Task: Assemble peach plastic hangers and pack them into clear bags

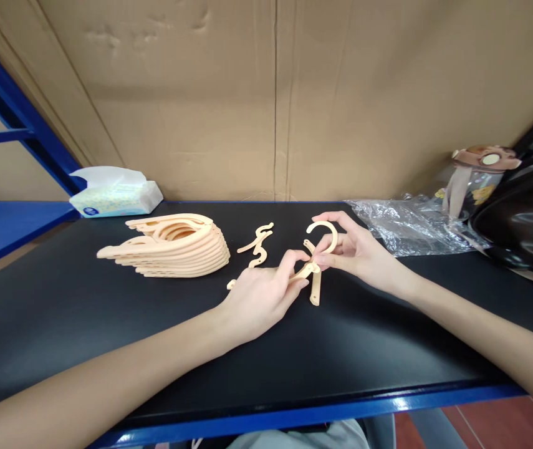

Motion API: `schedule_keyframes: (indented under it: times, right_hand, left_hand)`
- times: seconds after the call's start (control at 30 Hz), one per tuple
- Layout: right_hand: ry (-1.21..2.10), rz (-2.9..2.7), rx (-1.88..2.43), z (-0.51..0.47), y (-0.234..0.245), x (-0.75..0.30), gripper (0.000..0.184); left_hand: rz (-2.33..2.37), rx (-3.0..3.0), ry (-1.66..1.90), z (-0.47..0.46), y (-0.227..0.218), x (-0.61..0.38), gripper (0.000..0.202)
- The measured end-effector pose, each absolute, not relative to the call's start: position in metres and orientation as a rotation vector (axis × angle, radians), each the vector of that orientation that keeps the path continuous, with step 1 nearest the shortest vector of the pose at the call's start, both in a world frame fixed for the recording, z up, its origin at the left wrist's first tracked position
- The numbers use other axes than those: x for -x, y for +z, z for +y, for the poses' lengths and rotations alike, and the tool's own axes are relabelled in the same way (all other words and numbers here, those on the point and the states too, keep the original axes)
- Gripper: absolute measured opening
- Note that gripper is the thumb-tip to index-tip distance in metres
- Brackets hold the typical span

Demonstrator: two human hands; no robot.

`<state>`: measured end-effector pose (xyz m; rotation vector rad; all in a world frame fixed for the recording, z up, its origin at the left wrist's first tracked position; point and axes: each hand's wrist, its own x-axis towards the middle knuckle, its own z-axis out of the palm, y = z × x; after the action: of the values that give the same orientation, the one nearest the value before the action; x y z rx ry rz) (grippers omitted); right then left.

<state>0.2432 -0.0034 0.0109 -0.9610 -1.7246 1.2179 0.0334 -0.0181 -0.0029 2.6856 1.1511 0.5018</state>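
Observation:
Between my hands is a beige folding clothes hanger (315, 290) with a curved hook at its top. My right hand (353, 249) pinches it near the base of the hook, thumb and fingers closed. With its thumb and index finger, my left hand (266, 296) grips one of the hanger's arms close to the joint. Another arm of the hanger points down toward the table. Just behind my left hand lie loose beige hanger parts (260, 238), some partly hidden by that hand. Farther left stands a neat stack of beige hanger pieces (186, 255).
A tissue pack (116, 193) sits at the back left of the black table (266, 374). Crumpled clear plastic (401, 224), a bottle with a brown lid (476, 174) and a shiny dark bag (523, 212) are at the right. Cardboard (191, 93) stands behind the table.

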Motion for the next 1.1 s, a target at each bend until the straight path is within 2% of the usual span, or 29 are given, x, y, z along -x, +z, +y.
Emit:
schedule_keyframes:
  times: [0.13,0.43,0.73,0.87,1.1]
  right_hand:
    - [1.221,-1.695,0.960,-0.003,0.010,-0.241,0.053]
    - [1.074,-1.765,0.973,-0.011,0.010,-0.238,0.046]
    - [1.324,-1.686,0.945,-0.005,0.008,-0.237,0.052]
    - [1.403,-1.749,0.839,-0.009,0.004,-0.235,0.054]
    - [1.330,-1.834,0.839,-0.009,0.006,-0.236,0.052]
  left_hand:
    - [1.214,-2.640,0.468,-0.019,-0.001,-0.035,0.027]
    - [1.246,-2.556,0.428,-0.021,0.003,-0.036,0.021]
    - [1.169,-2.322,0.431,-0.021,0.009,-0.034,0.020]
    - [0.991,-2.087,0.475,-0.017,0.013,-0.033,0.028]
    - [0.908,-1.715,0.505,-0.010,0.018,-0.033,0.006]
